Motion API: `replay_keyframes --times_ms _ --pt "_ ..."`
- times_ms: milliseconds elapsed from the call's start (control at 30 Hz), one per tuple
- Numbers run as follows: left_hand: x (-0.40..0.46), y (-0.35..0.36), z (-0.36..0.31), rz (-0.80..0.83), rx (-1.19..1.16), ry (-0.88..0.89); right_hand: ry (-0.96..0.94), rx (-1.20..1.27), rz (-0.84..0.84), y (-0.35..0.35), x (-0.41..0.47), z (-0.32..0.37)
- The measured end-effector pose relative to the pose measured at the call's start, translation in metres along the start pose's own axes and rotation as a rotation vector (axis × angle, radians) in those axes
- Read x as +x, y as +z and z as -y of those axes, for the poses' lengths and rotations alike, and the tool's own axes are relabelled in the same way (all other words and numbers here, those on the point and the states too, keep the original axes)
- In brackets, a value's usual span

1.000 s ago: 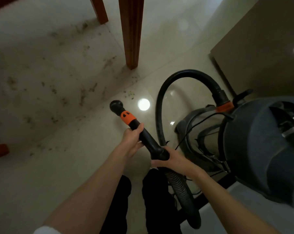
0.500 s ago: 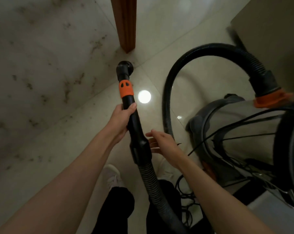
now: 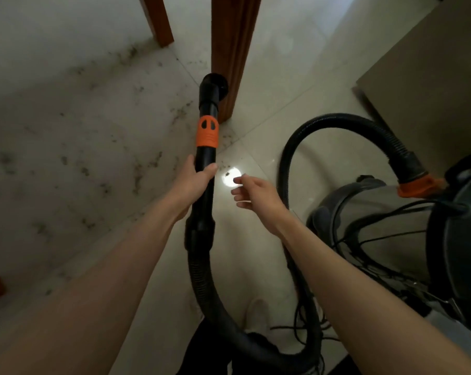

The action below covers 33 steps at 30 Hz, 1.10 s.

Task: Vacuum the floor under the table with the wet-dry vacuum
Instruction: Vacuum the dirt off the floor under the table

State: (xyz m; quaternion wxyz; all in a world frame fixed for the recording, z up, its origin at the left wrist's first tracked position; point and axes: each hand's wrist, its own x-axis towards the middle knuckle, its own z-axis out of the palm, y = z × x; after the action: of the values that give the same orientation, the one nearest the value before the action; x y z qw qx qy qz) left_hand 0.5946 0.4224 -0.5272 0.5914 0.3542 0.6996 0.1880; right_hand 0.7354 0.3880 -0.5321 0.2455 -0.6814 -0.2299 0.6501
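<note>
We look down on a pale tiled floor (image 3: 74,136) strewn with dark specks of dirt, where a person stands over a wet-dry vacuum (image 3: 442,239) parked at the right of the view. The left hand (image 3: 195,181) has its grip wrapped around the black wand (image 3: 206,161) just below its orange collar (image 3: 207,132), thumb on one side and fingers curled over the other. The wand's open nozzle (image 3: 214,86) points away from us, close beside a wooden table leg (image 3: 233,55) and in front of it from our angle. A second table leg (image 3: 157,20) stands further back to the left. The right hand (image 3: 256,192) hangs free just beside the wand, apart from it, its grip released and the fingers loosely bent around nothing. From the wand a ribbed black hose (image 3: 210,288) drops toward the person's feet, and the hose arches up again at the right to an orange coupling (image 3: 418,186) on the vacuum's dark body. A bright spot of reflected light (image 3: 230,177) shines on the tile between the two hands. Thin black cords (image 3: 307,320) trail on the floor near a pale shoe (image 3: 257,312). Most of the dirt lies to the left of the near leg.
</note>
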Motion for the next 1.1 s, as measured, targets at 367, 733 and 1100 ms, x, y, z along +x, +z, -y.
replay_keyframes --times_ms 367,733,1100 --pt "0.006 0.004 0.079 0.135 0.442 0.167 0.003 -0.042 -0.105 0.048 0.075 -0.028" --pt "0.126 0.117 0.179 0.314 0.813 0.232 0.168 0.509 -0.259 -0.031 0.203 -0.157" --pt "0.170 0.162 0.181 0.376 0.959 0.334 0.053 0.671 -0.365 -0.065 0.251 -0.177"
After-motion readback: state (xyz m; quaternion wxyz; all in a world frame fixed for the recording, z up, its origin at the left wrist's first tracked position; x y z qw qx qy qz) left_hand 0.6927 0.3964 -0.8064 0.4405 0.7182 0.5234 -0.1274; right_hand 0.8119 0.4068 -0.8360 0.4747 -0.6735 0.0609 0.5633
